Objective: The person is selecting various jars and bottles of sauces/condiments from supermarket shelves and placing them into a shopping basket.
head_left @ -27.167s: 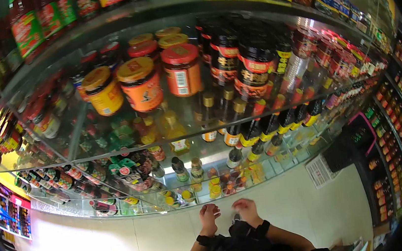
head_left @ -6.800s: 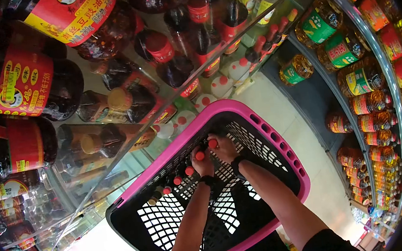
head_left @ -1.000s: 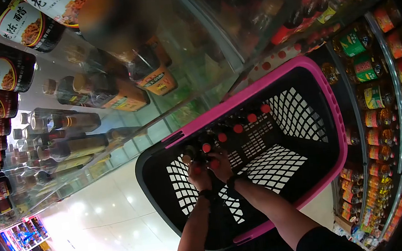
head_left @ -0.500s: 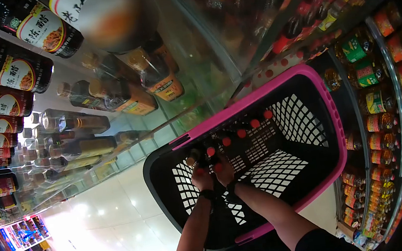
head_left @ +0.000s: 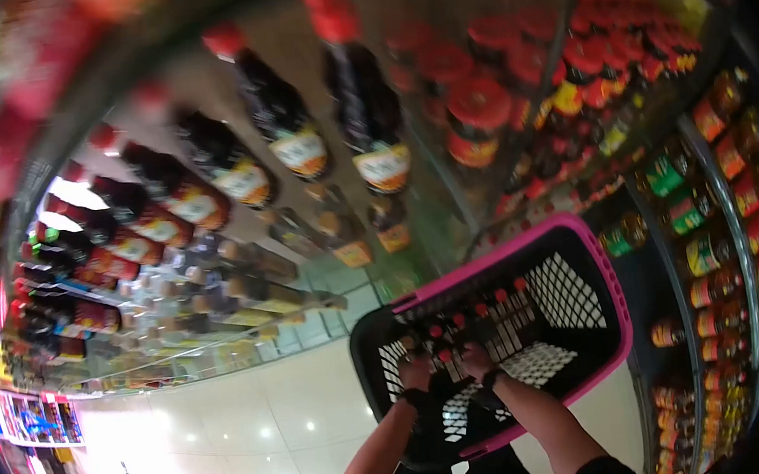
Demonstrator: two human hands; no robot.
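Farther apart now, left hand point(head_left: 416, 370) and right hand point(head_left: 479, 360) dip into the basket point(head_left: 494, 258).
Forearms point(head_left: 376, 453) converge; grips cannot be told (too blurred).

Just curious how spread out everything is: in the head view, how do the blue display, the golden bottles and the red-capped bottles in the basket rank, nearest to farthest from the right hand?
From the right hand:
1. Red-capped bottles: close by, inside the basket.
2. Golden bottles: shelved, off right.
3. Blue display: far left, across the floor.
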